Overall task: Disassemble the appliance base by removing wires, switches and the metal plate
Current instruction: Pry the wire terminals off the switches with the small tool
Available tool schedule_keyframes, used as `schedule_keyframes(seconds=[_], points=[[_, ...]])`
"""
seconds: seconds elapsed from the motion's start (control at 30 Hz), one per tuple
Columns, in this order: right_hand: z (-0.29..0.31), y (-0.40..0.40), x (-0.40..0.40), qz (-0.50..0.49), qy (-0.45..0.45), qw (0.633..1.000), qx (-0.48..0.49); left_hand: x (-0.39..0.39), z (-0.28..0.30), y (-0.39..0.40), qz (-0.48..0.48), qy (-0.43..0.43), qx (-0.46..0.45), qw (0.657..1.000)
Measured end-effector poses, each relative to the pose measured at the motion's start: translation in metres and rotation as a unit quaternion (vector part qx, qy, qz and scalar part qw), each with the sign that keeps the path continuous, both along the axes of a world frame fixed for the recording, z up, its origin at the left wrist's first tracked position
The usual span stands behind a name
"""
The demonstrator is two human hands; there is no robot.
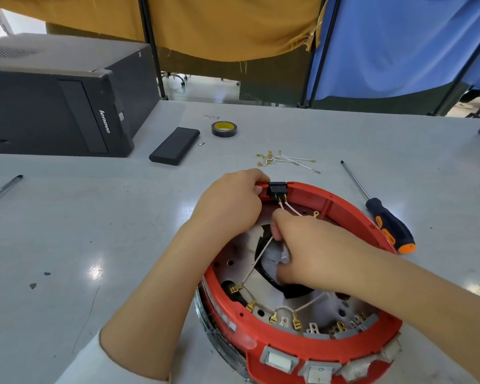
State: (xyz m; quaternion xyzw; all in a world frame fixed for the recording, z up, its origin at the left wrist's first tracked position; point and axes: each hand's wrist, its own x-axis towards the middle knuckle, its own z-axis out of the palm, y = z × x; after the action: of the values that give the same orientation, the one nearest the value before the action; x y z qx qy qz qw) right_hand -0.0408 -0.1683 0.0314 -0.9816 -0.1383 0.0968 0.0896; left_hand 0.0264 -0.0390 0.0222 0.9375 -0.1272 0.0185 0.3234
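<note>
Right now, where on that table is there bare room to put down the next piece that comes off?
Bare table lies left of the red base, between pen and forearm. Crowded beyond it: loose wires, screwdriver, tape.

I see a pale grey table [67,217] with glossy spots of reflected overhead light. At its far edge stand black metal frame posts [150,45] carrying hung cloth: a mustard-yellow sheet [227,23] with frayed threads on the left and middle, a blue sheet [399,45] toward the far right corner. Under the yellow cloth I note a light floor [205,87] and chair casters [175,76]. Daylight brightens the upper left corner.
</note>
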Motion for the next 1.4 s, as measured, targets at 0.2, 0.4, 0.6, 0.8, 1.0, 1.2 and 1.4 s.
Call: schedule_keyframes(seconds=[0.2, 0.4, 0.6, 0.8, 1.0, 1.2, 1.4], points=[[0.006, -0.01, -0.004, -0.001, 0.049, 0.992, 0.115, -0.003, 0.001, 0.001, -0.005, 0.005, 0.0, 1.0], [0.028, -0.021, 0.005, -0.05, 0.115, 0.881, 0.456, -0.006, 0.003, 0.001, -0.014, 0.01, 0.015, 1.0], [0.049, -0.038, 0.072, -0.136, 0.006, 0.805, 0.578, -0.009, 0.005, 0.002, -0.014, 0.006, 0.009, 1.0], [0.033, -0.056, 0.161, -0.239, 0.035, 0.803, 0.544, -0.008, 0.006, 0.001, -0.01, 0.006, 0.01, 1.0], [-0.001, -0.055, 0.195, -0.257, 0.043, 0.886, 0.384, -0.007, 0.004, 0.002, -0.007, 0.005, 0.003, 1.0], [-0.004, -0.062, 0.204, -0.305, 0.051, 0.87, 0.383, -0.007, 0.005, 0.001, -0.002, 0.013, 0.003, 1.0], [-0.005, -0.061, 0.202, -0.323, 0.072, 0.875, 0.352, -0.008, 0.006, 0.001, -0.002, 0.017, 0.007, 1.0]])
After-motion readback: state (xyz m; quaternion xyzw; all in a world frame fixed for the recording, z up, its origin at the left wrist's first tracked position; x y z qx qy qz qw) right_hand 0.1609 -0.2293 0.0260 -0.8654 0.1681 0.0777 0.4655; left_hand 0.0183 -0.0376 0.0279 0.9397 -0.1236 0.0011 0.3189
